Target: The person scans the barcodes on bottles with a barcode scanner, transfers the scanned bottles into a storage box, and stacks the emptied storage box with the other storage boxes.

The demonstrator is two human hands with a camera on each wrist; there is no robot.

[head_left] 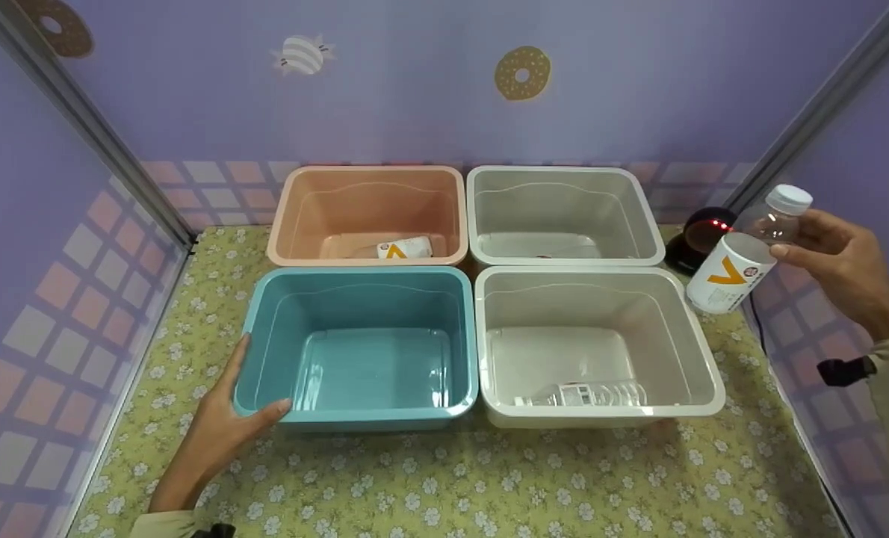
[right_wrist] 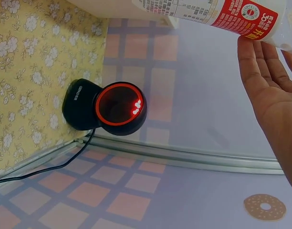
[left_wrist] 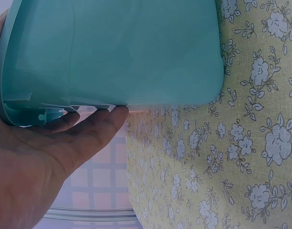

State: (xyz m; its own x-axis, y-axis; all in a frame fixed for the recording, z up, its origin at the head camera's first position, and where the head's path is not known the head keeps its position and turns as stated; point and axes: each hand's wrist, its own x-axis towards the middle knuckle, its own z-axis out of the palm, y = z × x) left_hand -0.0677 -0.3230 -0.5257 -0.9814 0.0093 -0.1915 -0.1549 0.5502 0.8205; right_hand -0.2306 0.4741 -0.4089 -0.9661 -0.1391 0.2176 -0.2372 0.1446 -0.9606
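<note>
At the right, my right hand (head_left: 852, 261) holds a clear plastic bottle (head_left: 736, 273) by its upper part, thumb on the near side. The bottle tilts, white cap up, its white label marked with an orange V; red label print shows in the right wrist view. Beside it stands a black scanner (head_left: 702, 235) with lit red lights. My left hand (head_left: 217, 422) rests at the near left corner of the teal bin (head_left: 362, 415), its thumb on the front rim. In the left wrist view its fairly straight fingers (left_wrist: 100, 129) lie along the outer wall.
Behind the teal bin sits a peach bin (head_left: 373, 183) with a labelled bottle (head_left: 407, 248) inside. A grey bin (head_left: 564, 179) adjoins it, its contents mostly hidden. The cream bin (head_left: 601, 415) holds a clear bottle (head_left: 590, 394). Purple walls (head_left: 414, 90) enclose the flowered tabletop (head_left: 414, 486).
</note>
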